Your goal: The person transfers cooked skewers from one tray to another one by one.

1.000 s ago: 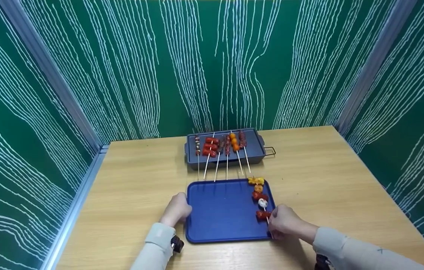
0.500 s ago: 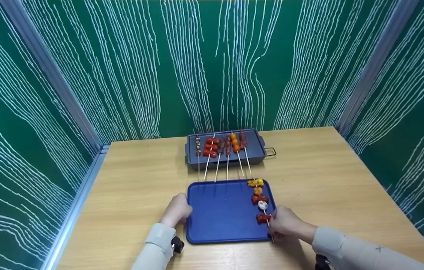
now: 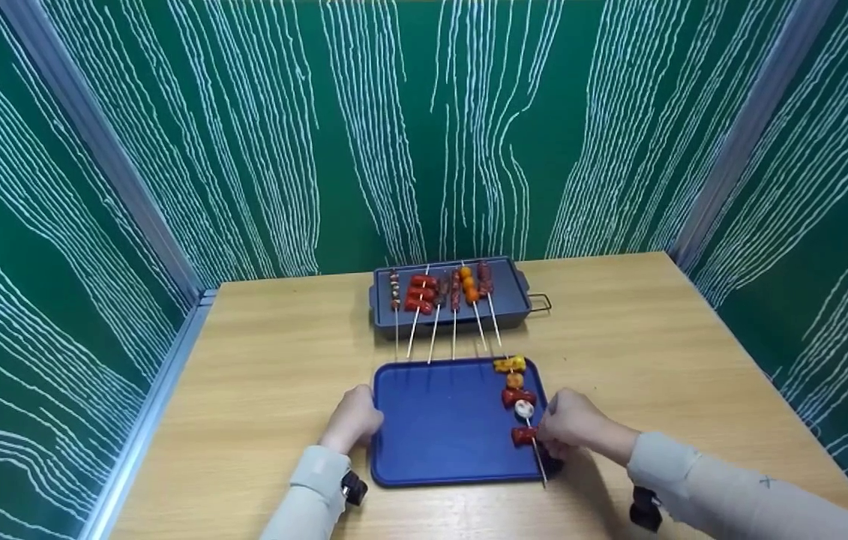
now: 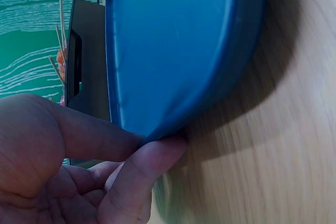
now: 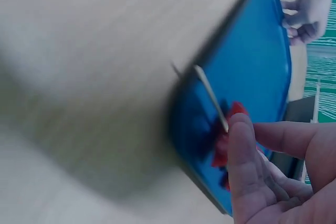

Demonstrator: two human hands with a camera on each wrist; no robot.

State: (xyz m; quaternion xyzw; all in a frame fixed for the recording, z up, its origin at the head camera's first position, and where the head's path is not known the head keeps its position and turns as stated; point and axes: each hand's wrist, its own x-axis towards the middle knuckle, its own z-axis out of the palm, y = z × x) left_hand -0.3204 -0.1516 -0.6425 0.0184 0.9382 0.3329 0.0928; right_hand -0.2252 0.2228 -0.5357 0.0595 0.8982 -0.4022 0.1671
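In the head view a blue tray [image 3: 438, 427] lies on the table. My left hand [image 3: 353, 418] pinches its left rim; the left wrist view shows thumb and index finger [image 4: 152, 158] on the rim. Along the tray's right side lies a skewer [image 3: 519, 397] with yellow, orange, red and white pieces, its bare stick end reaching past the near edge. My right hand [image 3: 572, 426] is at its lowest red piece [image 3: 523, 436]. In the right wrist view the right thumb and index fingertips come together at the stick [image 5: 212, 95]; the exact contact is partly hidden.
Behind the tray stands a dark grey grill [image 3: 453, 315] with a wire handle [image 3: 540, 303] at its right. Several skewers [image 3: 421, 294] lie across it, their sticks pointing toward the tray. Green panels with white lines [image 3: 364, 135] enclose the wooden table [image 3: 259, 375].
My right hand has slid up from the stick's lower end toward the lowest red piece, uncovering more stick. The skewer has shifted slightly left. My left hand has stayed on the tray rim.
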